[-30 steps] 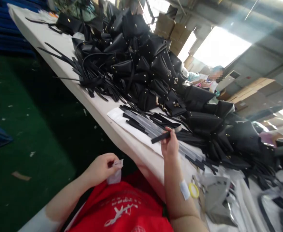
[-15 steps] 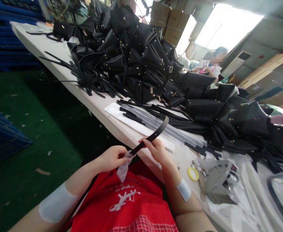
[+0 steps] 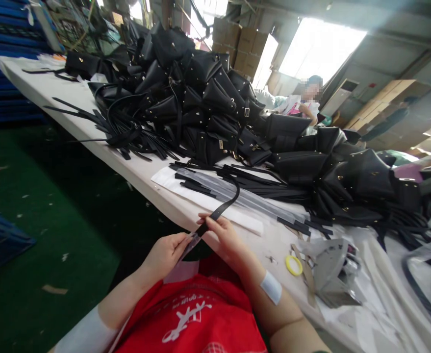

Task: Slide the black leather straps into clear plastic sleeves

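Observation:
A black strap (image 3: pixel 225 207) with small holes rises in a curve from my hands, over the table edge. My right hand (image 3: pixel 223 232) pinches it partway along, thumb on top. My left hand (image 3: pixel 170 251) is closed on a clear plastic sleeve (image 3: pixel 192 242), which is around the strap's lower end. The sleeve's tail hangs in front of the red apron (image 3: pixel 196 314). Just beyond my hands, flat black straps and long clear sleeves (image 3: pixel 237 198) lie on a white sheet (image 3: pixel 164 181).
A high pile of black bags (image 3: pixel 208 93) covers the table's far side, with loose straps (image 3: pixel 127 127) at its left. On the right are a yellow tape ring (image 3: pixel 293 265) and a grey plastic bag (image 3: pixel 335 274). A co-worker (image 3: pixel 303 105) is behind the pile.
The sleeve, bunched at the strap's end before, is now drawn further along it. My left hand has moved down and left. The strap's free end now curls back leftward; the view has shifted slightly.

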Tool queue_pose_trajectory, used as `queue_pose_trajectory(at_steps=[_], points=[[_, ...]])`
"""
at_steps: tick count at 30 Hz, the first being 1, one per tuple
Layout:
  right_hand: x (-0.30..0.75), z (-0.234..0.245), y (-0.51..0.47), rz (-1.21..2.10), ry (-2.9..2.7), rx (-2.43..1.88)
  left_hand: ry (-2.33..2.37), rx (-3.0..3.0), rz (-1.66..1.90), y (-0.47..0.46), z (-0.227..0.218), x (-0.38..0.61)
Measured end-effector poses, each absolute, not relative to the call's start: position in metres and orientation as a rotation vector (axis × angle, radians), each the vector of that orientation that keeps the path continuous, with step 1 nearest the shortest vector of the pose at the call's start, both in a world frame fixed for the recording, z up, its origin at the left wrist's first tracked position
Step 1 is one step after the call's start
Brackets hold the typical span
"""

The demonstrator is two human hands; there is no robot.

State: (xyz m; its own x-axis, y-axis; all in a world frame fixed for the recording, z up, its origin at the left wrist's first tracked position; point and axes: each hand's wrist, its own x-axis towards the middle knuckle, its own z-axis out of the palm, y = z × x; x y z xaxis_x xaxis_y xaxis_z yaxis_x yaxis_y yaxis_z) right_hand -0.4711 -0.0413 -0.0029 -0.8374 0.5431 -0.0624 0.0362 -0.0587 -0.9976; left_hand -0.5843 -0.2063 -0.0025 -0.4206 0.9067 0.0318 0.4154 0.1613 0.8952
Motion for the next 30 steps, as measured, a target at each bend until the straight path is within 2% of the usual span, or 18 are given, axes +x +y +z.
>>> queue_pose_trajectory(at_steps=[4,8,13,18,22,27,30], points=[[-0.479,-0.007,-0.054,1.950,-1.714,-0.750,1.907,1.219,1.229,-0.202,-0.002,-0.584],[-0.486,-0.004,-0.050,2.173,-1.651,-0.612,2.011,1.132,1.360,-0.196,-0.007,-0.578],[-0.487,0.013,-0.020,1.972,-1.397,-0.628,1.920,1.149,1.277,-0.191,-0.007,-0.573],[-0.491,0.015,-0.035,2.325,-1.518,-0.510,2.022,1.016,1.440,-0.181,-0.002,-0.575],[-0.493,0.042,-0.019,2.132,-1.214,-0.570,1.934,1.121,1.375,-0.173,0.003,-0.573],[-0.493,0.063,-0.025,2.174,-1.623,-0.420,2.045,1.106,1.569,-0.156,0.031,-0.576],[-0.490,0.084,-0.016,2.121,-1.523,-0.410,2.079,1.192,1.574,-0.151,0.042,-0.578]])
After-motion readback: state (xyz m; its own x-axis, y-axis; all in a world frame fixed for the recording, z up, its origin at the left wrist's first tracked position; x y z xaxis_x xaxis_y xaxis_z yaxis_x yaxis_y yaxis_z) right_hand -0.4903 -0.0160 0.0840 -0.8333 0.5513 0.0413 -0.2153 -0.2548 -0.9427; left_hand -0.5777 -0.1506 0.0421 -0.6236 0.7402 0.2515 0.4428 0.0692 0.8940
